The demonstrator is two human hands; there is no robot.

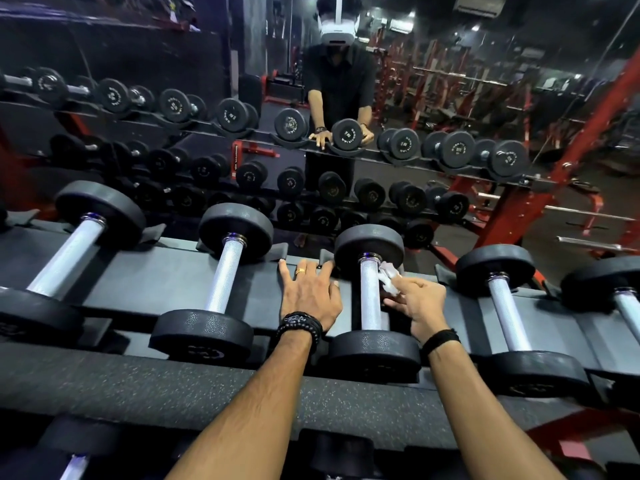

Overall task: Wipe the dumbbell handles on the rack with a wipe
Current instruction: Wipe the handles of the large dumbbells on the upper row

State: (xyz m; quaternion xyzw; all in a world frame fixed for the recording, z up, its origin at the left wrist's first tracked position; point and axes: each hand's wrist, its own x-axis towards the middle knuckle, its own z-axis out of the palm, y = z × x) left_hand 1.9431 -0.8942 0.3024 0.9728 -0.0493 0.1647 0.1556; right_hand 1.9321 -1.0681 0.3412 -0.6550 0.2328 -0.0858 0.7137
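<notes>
while your right hand (417,304) pinches the white wipe (389,277) against the right side of the middle dumbbell handle (370,292), keep your left hand (310,294) flat and open on the rack (180,282) beside it. rub from the far end to the near end, then go round the bar so no side is missed.
</notes>
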